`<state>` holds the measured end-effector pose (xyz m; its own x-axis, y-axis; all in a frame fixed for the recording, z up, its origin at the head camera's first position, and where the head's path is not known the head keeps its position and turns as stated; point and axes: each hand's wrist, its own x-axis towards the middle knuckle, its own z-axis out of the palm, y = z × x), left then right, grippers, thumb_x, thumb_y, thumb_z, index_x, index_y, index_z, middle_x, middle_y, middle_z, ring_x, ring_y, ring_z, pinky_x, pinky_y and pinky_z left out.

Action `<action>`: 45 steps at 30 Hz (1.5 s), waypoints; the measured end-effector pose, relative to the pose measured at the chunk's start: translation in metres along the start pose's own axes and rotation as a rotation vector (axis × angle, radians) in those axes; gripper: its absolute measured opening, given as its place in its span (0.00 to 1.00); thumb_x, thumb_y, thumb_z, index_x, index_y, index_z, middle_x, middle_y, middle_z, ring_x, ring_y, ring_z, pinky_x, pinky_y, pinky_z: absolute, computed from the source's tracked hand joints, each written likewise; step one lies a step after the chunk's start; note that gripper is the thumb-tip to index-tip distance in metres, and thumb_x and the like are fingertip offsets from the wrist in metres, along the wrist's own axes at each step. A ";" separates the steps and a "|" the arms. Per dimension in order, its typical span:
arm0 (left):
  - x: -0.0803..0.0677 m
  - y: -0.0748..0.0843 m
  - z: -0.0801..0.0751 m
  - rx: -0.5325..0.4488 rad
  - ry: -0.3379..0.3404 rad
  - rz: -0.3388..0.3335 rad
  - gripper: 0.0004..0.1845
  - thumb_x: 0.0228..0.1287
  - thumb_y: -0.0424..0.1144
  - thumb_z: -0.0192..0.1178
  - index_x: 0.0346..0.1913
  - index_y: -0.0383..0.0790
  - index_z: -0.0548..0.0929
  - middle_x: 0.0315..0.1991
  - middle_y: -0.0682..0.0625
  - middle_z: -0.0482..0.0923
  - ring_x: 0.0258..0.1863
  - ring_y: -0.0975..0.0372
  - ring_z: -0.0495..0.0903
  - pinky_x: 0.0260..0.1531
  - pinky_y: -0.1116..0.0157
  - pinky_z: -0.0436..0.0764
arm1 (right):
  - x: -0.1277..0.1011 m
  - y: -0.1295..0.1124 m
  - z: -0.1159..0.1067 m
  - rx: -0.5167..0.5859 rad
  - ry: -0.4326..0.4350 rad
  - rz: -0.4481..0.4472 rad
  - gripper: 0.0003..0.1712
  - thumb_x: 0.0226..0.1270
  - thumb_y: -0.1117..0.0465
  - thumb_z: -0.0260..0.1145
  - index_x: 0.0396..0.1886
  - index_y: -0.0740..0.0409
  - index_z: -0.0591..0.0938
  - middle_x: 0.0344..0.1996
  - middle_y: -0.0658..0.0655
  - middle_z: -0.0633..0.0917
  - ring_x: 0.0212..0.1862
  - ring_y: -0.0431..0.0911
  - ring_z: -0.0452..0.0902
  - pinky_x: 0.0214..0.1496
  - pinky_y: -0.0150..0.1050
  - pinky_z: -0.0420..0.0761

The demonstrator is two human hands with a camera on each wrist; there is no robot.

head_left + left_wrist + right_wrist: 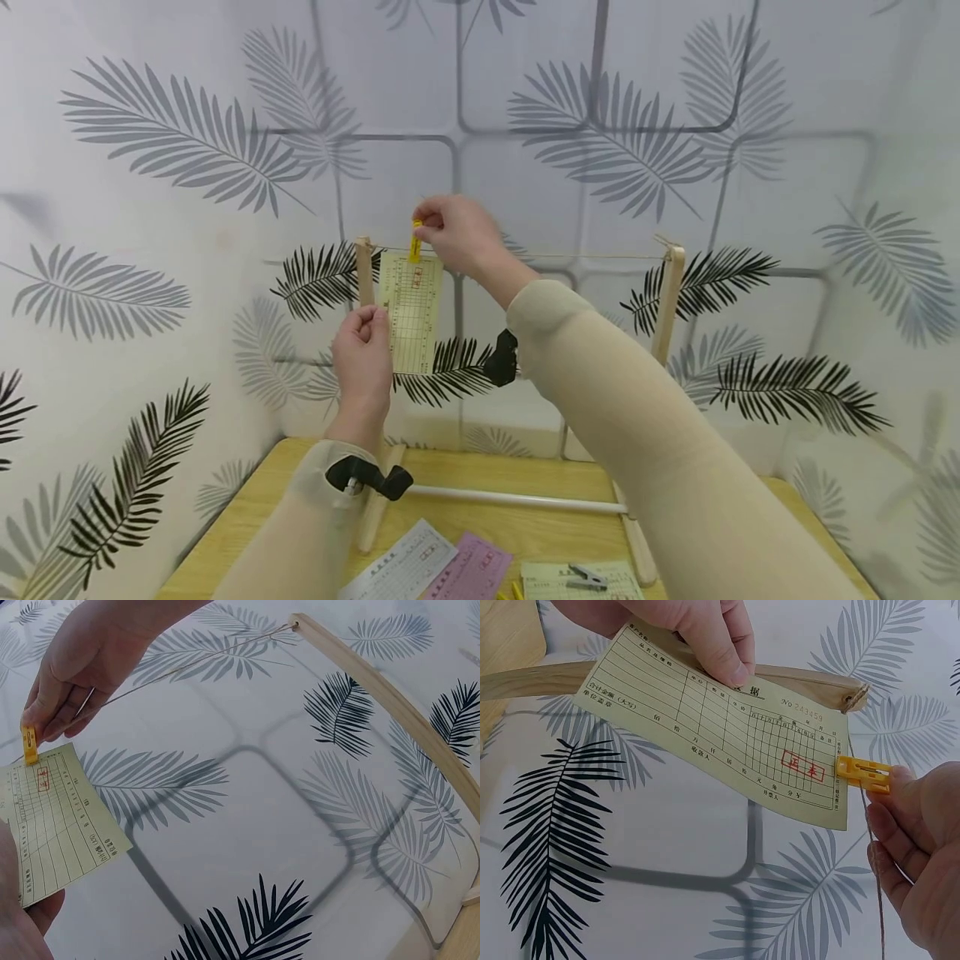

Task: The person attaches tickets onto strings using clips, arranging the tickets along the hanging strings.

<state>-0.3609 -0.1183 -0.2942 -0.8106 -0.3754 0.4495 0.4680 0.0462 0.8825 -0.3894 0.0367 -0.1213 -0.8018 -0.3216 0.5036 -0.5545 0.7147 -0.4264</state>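
A pale yellow receipt slip (412,325) hangs lengthwise at the left end of a thin string (585,256). My left hand (363,354) pinches the slip's edge between thumb and fingers. Up at the string, my right hand (465,237) pinches the end of a yellow clothespin (415,242). In the right wrist view the clothespin (862,774) sits over the slip's short edge, beside the red stamp, with the string (879,900) running past it. Whether its jaws clamp both slip and string cannot be told.
Wooden posts (667,304) hold the string, with a white rod (517,500) low between them. On the wooden table (225,533) lie a white slip (401,567), a pink slip (471,571), more yellow slips (547,575) with a grey clip (587,577) on top, and yellow pieces.
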 end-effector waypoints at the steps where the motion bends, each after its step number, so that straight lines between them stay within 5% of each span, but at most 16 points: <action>1: 0.000 0.000 0.000 0.001 0.001 0.001 0.13 0.89 0.46 0.57 0.59 0.41 0.85 0.36 0.52 0.78 0.24 0.63 0.62 0.27 0.66 0.67 | 0.000 0.000 0.000 -0.004 -0.002 -0.002 0.19 0.87 0.54 0.66 0.70 0.54 0.85 0.59 0.52 0.89 0.62 0.45 0.83 0.64 0.42 0.81; 45: -0.003 -0.007 -0.006 -0.033 0.002 0.000 0.15 0.90 0.45 0.56 0.62 0.38 0.83 0.41 0.49 0.81 0.26 0.63 0.65 0.26 0.68 0.69 | -0.009 0.004 0.001 0.069 -0.080 0.014 0.25 0.88 0.52 0.65 0.77 0.53 0.79 0.65 0.56 0.87 0.66 0.49 0.82 0.66 0.46 0.83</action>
<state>-0.3598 -0.1228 -0.3023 -0.8099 -0.3774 0.4490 0.4794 0.0152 0.8775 -0.3848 0.0420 -0.1289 -0.8234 -0.3624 0.4367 -0.5549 0.6756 -0.4855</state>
